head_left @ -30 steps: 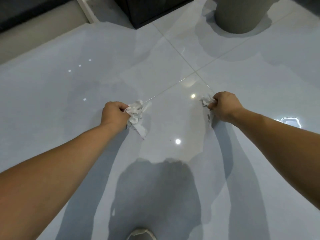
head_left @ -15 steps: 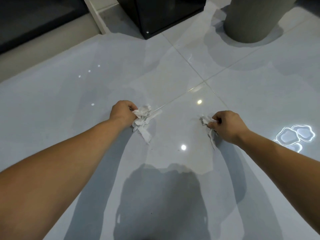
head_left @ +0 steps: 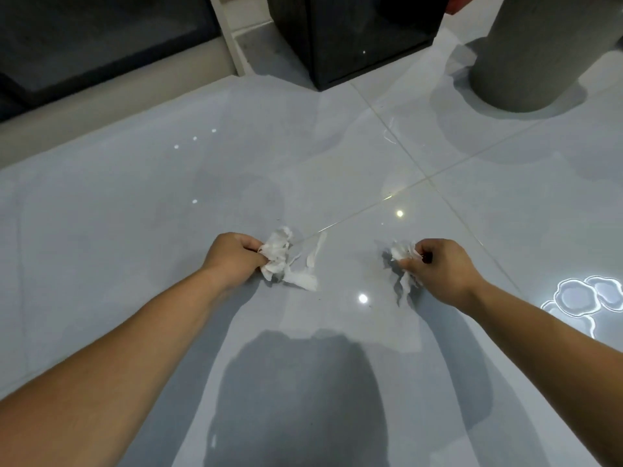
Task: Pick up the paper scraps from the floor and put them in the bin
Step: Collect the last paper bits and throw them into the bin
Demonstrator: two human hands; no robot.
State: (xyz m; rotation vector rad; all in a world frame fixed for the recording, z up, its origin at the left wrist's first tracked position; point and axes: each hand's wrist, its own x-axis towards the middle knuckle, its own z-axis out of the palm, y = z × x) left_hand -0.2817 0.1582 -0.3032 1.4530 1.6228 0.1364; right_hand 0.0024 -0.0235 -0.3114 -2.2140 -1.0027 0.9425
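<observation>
My left hand point(head_left: 234, 256) is closed on a bunch of crumpled white paper scraps point(head_left: 278, 257) just above the glossy grey tiled floor point(head_left: 135, 214), with strips hanging down from the fist. A thin loose strip point(head_left: 315, 252) shows right beside that bunch. My right hand point(head_left: 438, 267) is closed on a smaller wad of white scraps point(head_left: 401, 252), a strip trailing below it. A grey cylindrical bin point(head_left: 532, 59) stands on the floor at the top right, its top out of view.
A black box-shaped cabinet point(head_left: 357, 32) stands at the top centre, left of the grey cylinder. A white frame post point(head_left: 226, 32) and a dark glass panel point(head_left: 101, 38) with a beige sill run along the upper left. Ceiling lights reflect off the tiles.
The view has tilted up, showing more of the cabinet and cylinder. Both hands sit lower in the frame, still gripping their scraps. The right hand now shows more paper between its fingers.
</observation>
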